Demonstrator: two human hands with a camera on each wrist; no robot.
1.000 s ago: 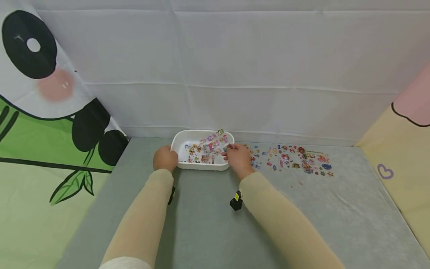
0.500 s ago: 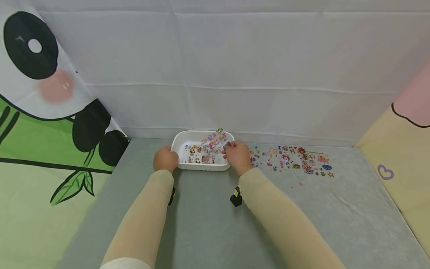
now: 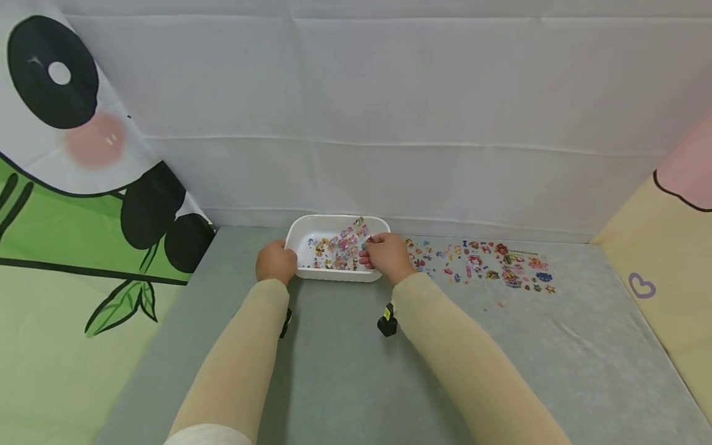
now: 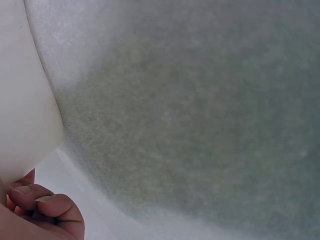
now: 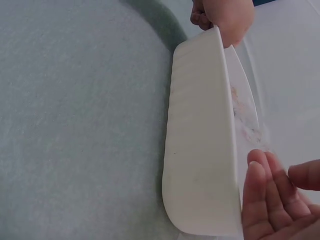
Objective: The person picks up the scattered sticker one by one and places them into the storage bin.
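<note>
A white plastic tray [image 3: 339, 277] stands at the back of the grey table, against the white backdrop, with small colourful stickers [image 3: 319, 248] on clear film inside. My left hand [image 3: 275, 262] grips its left end, fingers curled at the rim; the left wrist view catches only those curled fingers [image 4: 57, 205] low at the left. Over the tray's right side my right hand [image 3: 387, 254] pinches the edge of a clear sticker sheet [image 3: 354, 233] between thumb and fingers. In the right wrist view the fingers [image 5: 255, 190] are beside the tray wall; the film is barely visible there.
More stickers [image 3: 473, 266] on clear film lie flat on the table to the right of the tray. A couple of tiny bits [image 3: 499, 304] lie in front of them. The grey tabletop [image 3: 339, 371] reaches toward me; printed cloth hangs at both sides.
My right hand has moved slightly left over the tray, and the sticker sheet it pinches has settled lower into it. My left hand stays on the tray's end.
</note>
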